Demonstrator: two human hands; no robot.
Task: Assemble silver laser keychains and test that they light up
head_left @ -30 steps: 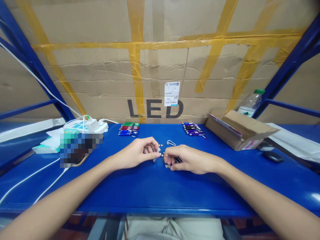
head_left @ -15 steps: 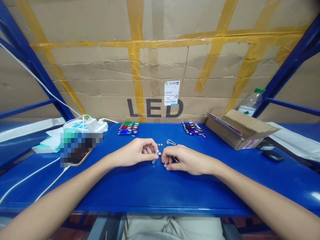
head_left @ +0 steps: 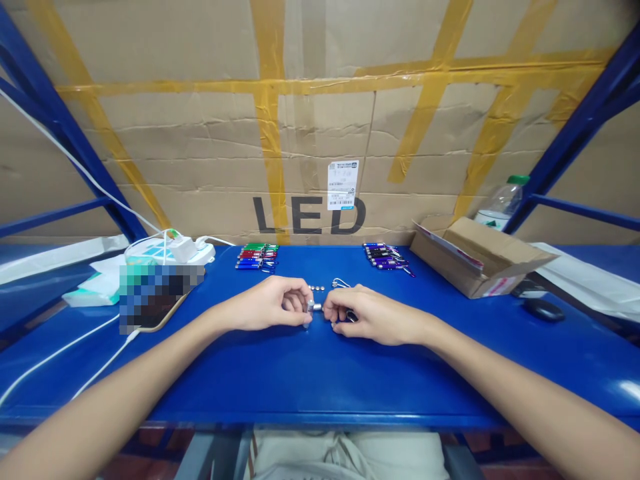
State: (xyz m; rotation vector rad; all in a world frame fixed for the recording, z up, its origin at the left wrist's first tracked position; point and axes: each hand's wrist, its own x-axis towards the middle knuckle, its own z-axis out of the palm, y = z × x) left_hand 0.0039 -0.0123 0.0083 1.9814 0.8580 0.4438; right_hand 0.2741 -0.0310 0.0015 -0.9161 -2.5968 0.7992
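Note:
My left hand [head_left: 277, 303] is closed around a small silver metal part [head_left: 310, 308], pinched at the fingertips. My right hand [head_left: 367, 315] is also closed, its finger and thumb meeting that same part from the right, with something dark tucked under the palm that I cannot make out. Both hands rest on the blue table [head_left: 310, 380] at its middle. A few small button cells [head_left: 317, 288] and a silver clip [head_left: 340, 283] lie just behind the hands.
A row of coloured pen lights [head_left: 256, 257] lies at the back left, a purple row [head_left: 385, 256] at the back right. An open cardboard box [head_left: 475, 257] and water bottle [head_left: 500, 203] stand right, a power strip [head_left: 170, 252] with white cables left, a mouse [head_left: 543, 309] far right.
Both hands have lifted slightly and drawn together. The loose button cells seen below my right fingers a second ago are no longer on the table there.

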